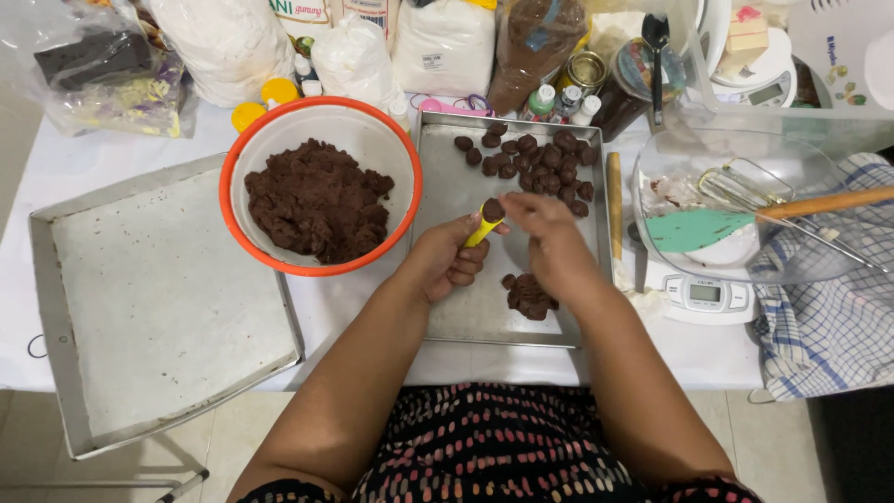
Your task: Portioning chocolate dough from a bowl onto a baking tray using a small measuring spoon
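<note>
- The scoop (483, 224) handle is hidden inside the left hand (449, 261).
- Bags (445, 42) at the back are cut off by the top edge.
- The scale (705, 293) display is too small to read.

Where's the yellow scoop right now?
In the head view, the yellow scoop is in the left hand, over the middle baking tray, just right of the orange-rimmed bowl, touching the right hand.

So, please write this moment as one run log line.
left hand: holds yellow scoop | right hand: at scoop tip | dough: in scoop | tray: under hands
</note>
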